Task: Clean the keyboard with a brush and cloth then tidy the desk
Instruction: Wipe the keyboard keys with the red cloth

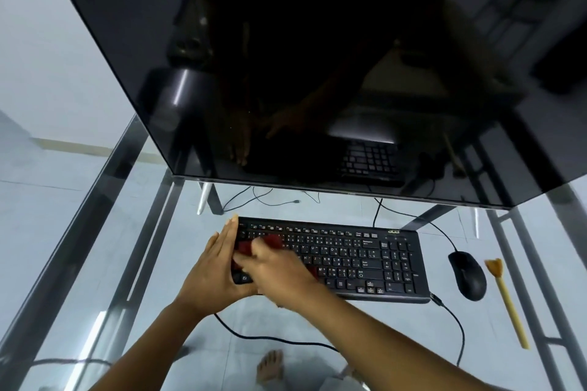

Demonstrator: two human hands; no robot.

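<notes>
A black keyboard [355, 259] lies on the glass desk in front of the monitor. My right hand [279, 270] presses a dark red cloth [273, 243] onto the keyboard's left keys, and the picture of it is blurred. My left hand [216, 267] lies flat against the keyboard's left end, fingers straight and together, touching its edge. A yellow-handled brush [508, 298] with tan bristles lies on the desk far to the right, apart from both hands.
A large dark monitor [317, 73] looms over the back of the glass desk [95, 263]. A black mouse [468, 274] sits between keyboard and brush. Black cables [279, 340] run across the glass near the front edge. A bare foot shows through the glass below.
</notes>
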